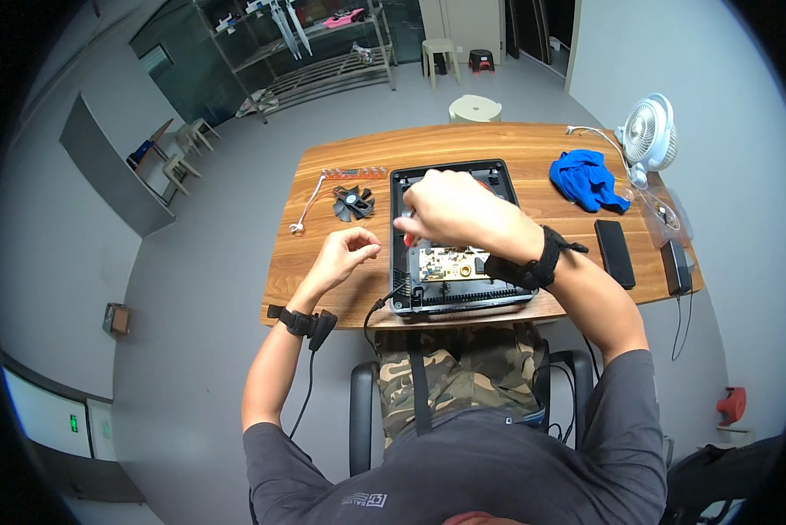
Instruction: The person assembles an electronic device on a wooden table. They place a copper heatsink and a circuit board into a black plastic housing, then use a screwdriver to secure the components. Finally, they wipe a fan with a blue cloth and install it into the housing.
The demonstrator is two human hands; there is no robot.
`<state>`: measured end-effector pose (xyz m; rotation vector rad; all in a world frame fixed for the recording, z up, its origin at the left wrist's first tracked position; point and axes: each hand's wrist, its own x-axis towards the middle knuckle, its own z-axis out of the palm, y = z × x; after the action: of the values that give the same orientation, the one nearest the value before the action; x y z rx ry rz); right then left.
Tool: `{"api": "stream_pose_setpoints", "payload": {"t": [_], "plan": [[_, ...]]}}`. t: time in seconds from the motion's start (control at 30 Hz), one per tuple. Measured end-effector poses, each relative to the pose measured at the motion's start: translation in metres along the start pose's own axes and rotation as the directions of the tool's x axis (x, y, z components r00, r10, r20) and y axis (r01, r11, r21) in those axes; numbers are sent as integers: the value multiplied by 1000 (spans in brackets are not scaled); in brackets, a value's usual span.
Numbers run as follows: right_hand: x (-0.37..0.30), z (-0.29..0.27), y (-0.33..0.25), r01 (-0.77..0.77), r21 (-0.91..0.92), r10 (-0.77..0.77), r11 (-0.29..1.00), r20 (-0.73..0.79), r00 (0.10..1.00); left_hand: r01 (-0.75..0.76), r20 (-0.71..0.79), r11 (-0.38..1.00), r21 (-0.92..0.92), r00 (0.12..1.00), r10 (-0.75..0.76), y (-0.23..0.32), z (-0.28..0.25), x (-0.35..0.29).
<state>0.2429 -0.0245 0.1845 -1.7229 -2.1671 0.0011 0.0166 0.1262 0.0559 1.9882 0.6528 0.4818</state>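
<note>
An open black housing (396, 197) with electronics inside lies on the wooden table before me. A circuit board (445, 264) sits in its near half. My right hand (445, 206) is over the housing's left middle, fingers closed and pointing down. A red thing (410, 238) shows just under these fingers; whether it is a tool in their grip or a part of the device is hidden. My left hand (349, 255) hovers left of the housing, thumb and fingertips drawn together; anything between them is too small to see.
Left of the housing lie a black fan rotor (354, 203) and a small strip board (354, 173) with a white cable. To the right are a blue cloth (587, 180), a black box-shaped device (614, 254), a white desk fan (649, 133) and a black adapter (676, 267). A black cord (378, 306) runs off the front edge.
</note>
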Motion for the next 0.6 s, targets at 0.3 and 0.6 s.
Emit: {"api": "stream_pose_setpoints", "payload": {"t": [0.3,0.6], "plan": [[-2,-15,36,-44,294,91,955,-149,985,15,-68,955,-296,997,-37,9,8,9],[-4,-12,57,-32,354,102,935,-179,979,-16,-100,938,-345,995,-20,5,11,19]]}}
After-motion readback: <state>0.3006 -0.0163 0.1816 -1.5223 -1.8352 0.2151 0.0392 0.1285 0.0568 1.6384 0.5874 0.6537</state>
